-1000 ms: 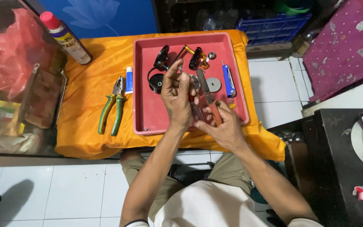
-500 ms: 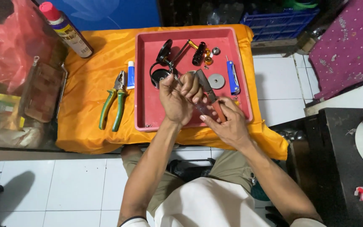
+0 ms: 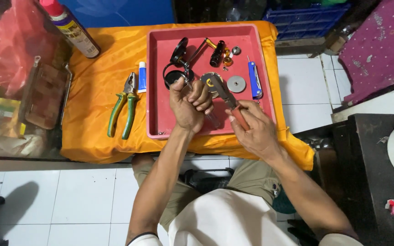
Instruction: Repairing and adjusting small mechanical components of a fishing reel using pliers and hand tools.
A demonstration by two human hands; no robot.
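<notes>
Head view, looking straight down: a seated person is working over a red tray resting on an orange cloth. The left hand is closing in a fist around a small clear-handled tool, whose handle is poking out toward 5 o'clock below the knuckles. The right hand is gripping the red handle of a screwdriver, its shaft pointing toward 11 o'clock onto a round metal part lying in the middle of the tray. Both hands are clamped on their tools and sitting just beside each other over the tray's near half.

Around the part, a silver disc is lying at 3 o'clock, with a blue pocket knife farther out the same way. A black crank handle is lying at 10 o'clock, and a black and gold knob with a small silver cap is sitting at 12 to 1 o'clock.

Off the tray at 9 o'clock, a small blue and white tube and green-handled pliers are lying on the cloth. A spray can with a red cap is lying at 10 o'clock, beside a red plastic bag.
</notes>
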